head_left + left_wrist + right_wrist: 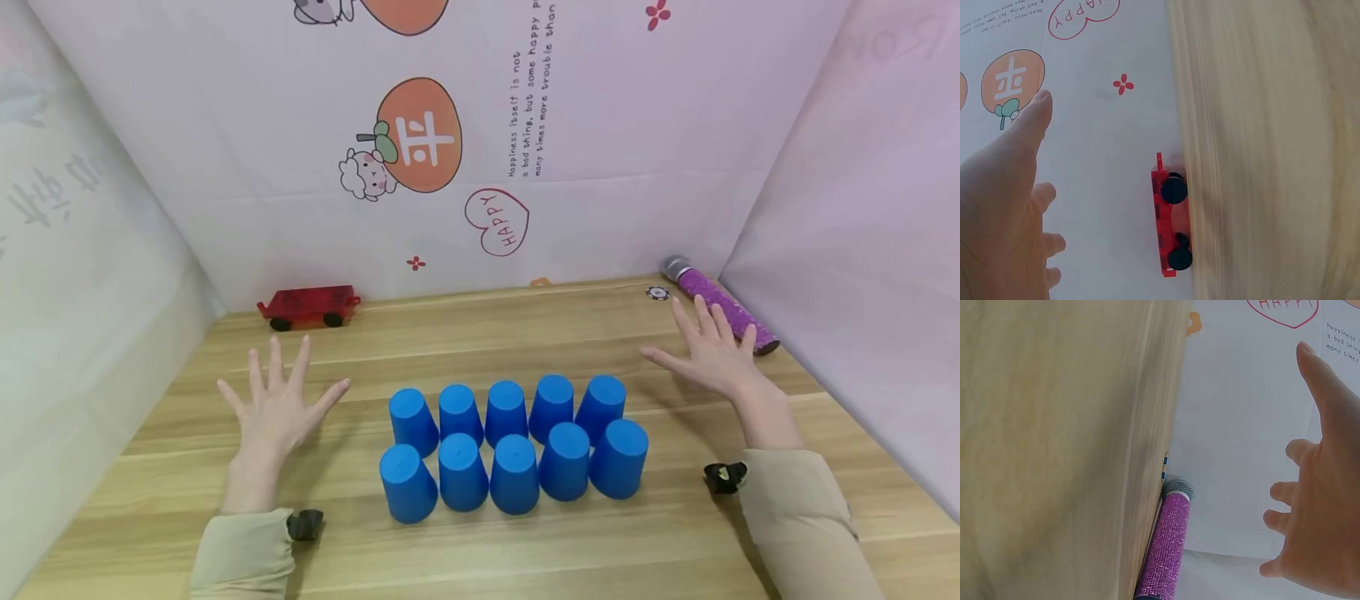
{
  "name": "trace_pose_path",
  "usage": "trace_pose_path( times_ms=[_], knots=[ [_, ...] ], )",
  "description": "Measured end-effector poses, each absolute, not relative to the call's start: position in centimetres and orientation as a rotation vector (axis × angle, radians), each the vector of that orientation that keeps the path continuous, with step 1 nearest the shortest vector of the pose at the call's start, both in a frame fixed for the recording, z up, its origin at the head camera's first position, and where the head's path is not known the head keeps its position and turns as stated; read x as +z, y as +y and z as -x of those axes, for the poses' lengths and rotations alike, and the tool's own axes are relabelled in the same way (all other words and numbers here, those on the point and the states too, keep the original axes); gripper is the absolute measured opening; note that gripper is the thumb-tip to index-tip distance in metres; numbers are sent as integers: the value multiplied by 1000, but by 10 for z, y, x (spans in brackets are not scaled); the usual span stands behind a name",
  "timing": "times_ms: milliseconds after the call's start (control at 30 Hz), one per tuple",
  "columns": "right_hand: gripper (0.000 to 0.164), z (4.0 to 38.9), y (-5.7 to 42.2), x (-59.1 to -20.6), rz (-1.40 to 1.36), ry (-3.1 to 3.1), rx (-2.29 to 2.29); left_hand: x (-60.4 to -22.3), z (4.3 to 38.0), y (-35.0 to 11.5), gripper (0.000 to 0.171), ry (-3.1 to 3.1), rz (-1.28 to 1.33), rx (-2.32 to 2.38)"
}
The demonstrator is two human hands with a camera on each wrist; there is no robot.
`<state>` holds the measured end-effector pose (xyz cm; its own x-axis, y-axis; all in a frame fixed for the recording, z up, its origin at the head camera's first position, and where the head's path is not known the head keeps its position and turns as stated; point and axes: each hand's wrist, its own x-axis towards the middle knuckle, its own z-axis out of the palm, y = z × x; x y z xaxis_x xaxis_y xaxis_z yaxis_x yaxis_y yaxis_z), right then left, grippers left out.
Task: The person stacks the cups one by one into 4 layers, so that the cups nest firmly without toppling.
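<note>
Two rows of blue cups (515, 475) stand upside down between the hands, the front row close before the back one. To their left, my left hand (273, 412) is held over the table with fingers and thumb spread wide, holding nothing. My right hand (712, 354) is likewise spread and bare, to the right of the cups. Its fingertips overlap a purple glittery microphone (723, 308) in the head view. Beyond the left fingertips sits a red toy wagon (311, 305) with black wheels, seen side-on in the left wrist view (1165, 219).
A small black-and-white poker chip (657, 293) lies near the microphone's silver head. White printed cloth walls (600, 167) enclose the wooden table (465, 562) at the back and both sides. Each sleeve cuff has a black wrist device (305, 526) beside it.
</note>
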<state>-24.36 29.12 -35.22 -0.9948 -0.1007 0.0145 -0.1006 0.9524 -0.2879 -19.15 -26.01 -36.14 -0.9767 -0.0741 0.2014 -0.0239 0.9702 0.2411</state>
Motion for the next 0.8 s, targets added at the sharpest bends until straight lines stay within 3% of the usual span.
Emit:
trace_pose_path(
  times_ms=[400,800],
  knots=[
    [104,245,291,-351,213,3114,-596,-356,194,-261,91,-2830,-64,-431],
    [88,242,291,-337,507,2959,-896,-346,192,-252,75,-2571,10,-733]
  ],
)
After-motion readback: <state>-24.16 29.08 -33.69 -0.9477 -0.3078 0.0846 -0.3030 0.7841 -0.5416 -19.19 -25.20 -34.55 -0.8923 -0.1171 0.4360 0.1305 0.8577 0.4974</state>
